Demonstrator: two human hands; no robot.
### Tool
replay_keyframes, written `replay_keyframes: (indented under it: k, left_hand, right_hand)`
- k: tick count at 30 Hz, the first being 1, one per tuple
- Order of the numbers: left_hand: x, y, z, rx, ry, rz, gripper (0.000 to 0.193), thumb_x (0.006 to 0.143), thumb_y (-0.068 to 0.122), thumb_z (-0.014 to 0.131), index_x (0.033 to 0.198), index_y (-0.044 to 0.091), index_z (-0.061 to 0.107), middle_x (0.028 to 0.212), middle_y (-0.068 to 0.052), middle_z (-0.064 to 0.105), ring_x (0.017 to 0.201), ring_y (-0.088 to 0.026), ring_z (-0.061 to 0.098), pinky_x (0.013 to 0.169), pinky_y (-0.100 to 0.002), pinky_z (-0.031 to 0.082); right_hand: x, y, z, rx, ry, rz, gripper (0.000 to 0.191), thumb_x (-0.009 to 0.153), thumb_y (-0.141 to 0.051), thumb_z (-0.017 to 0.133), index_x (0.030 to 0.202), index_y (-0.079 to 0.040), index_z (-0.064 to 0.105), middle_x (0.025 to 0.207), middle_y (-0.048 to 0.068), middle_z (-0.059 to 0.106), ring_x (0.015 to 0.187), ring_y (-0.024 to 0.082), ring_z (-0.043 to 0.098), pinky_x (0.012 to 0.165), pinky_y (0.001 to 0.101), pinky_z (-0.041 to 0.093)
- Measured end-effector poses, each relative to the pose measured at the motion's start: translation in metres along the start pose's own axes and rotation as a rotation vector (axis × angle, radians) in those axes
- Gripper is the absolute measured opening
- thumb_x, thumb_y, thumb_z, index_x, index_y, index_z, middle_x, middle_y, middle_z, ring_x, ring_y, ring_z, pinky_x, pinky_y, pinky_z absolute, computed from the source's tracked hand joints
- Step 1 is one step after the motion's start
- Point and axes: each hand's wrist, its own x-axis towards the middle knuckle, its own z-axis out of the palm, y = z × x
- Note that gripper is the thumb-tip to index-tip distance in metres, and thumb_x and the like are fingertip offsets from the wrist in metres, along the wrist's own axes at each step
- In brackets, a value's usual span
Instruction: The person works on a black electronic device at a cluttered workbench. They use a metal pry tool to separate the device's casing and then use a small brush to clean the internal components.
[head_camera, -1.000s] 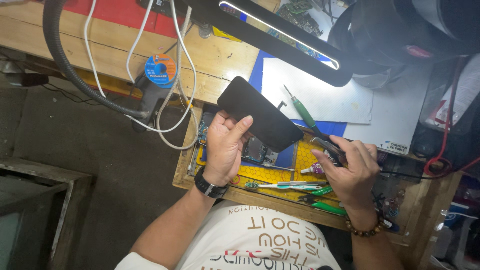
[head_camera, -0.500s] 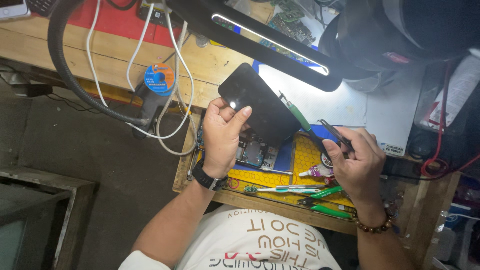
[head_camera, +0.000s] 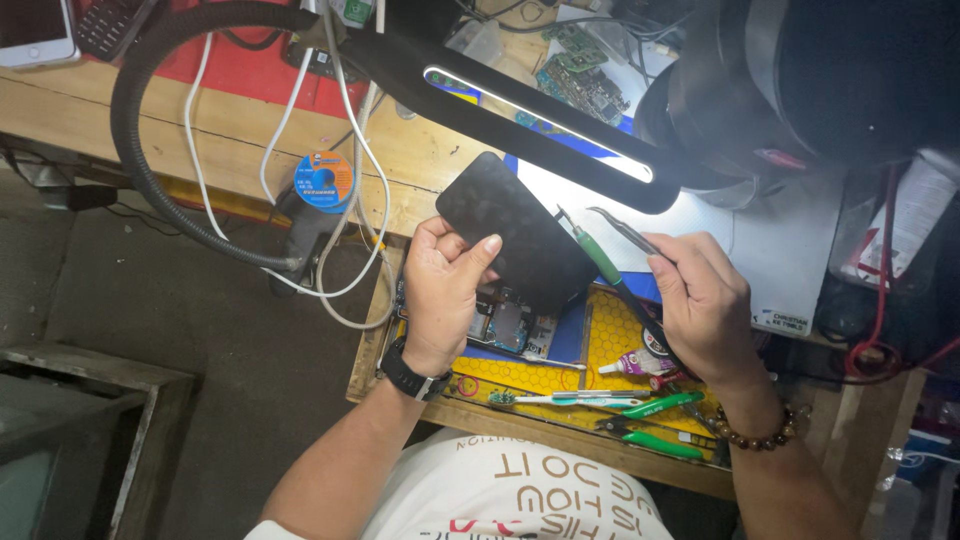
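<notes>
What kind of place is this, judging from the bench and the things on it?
Probably a small phone repair bench. The left hand holds a flat black phone panel above an opened phone with a bare circuit board, the right hand holds thin metal tweezers, and green-handled tools lie on a yellow work mat.

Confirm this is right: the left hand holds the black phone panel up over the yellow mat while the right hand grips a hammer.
One detail is wrong. In the head view the right hand grips thin metal tweezers, not a hammer. The left hand does hold the black phone panel over the yellow mat.
</notes>
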Motion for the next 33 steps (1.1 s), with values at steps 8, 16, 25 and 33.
replay_keyframes:
  k: [8,16,25,33]
  left_hand:
    - [0.005,-0.004,-0.003,0.02,-0.001,0.027,0.039,0.092,0.001,0.073,0.12,-0.002,0.047,0.1,-0.008,0.066,0.084,-0.009,0.067,0.068,-0.023,0.057]
    - [0.006,-0.006,-0.003,0.059,0.002,0.061,0.039,0.094,0.0,0.073,0.12,-0.002,0.044,0.098,-0.008,0.06,0.083,-0.009,0.065,0.068,-0.023,0.058]
    - [0.004,-0.002,0.0,0.045,-0.012,0.048,0.034,0.093,0.0,0.071,0.116,-0.001,0.045,0.101,-0.01,0.065,0.087,-0.01,0.068,0.068,-0.023,0.057]
    - [0.005,-0.003,-0.004,0.057,-0.027,0.056,0.034,0.094,0.0,0.072,0.113,0.0,0.044,0.094,-0.007,0.06,0.08,-0.009,0.064,0.068,-0.024,0.058]
  right_hand:
    - [0.005,0.002,0.006,-0.001,0.034,-0.016,0.012,0.099,-0.001,0.07,0.11,0.001,0.069,0.101,0.012,0.069,0.088,0.024,0.07,0.077,0.0331,0.054]
    - [0.004,0.001,0.009,0.006,0.06,-0.017,0.012,0.097,-0.001,0.072,0.108,0.0,0.069,0.102,0.013,0.07,0.089,0.024,0.071,0.077,0.0332,0.056]
    - [0.0,-0.007,0.01,-0.005,0.089,0.01,0.011,0.097,0.0,0.071,0.108,0.0,0.069,0.1,0.012,0.069,0.086,0.024,0.071,0.075,0.0336,0.054]
    - [-0.012,-0.013,-0.003,0.009,0.104,-0.074,0.012,0.105,-0.005,0.068,0.117,-0.005,0.066,0.102,0.008,0.071,0.084,0.015,0.069,0.07,0.0255,0.055]
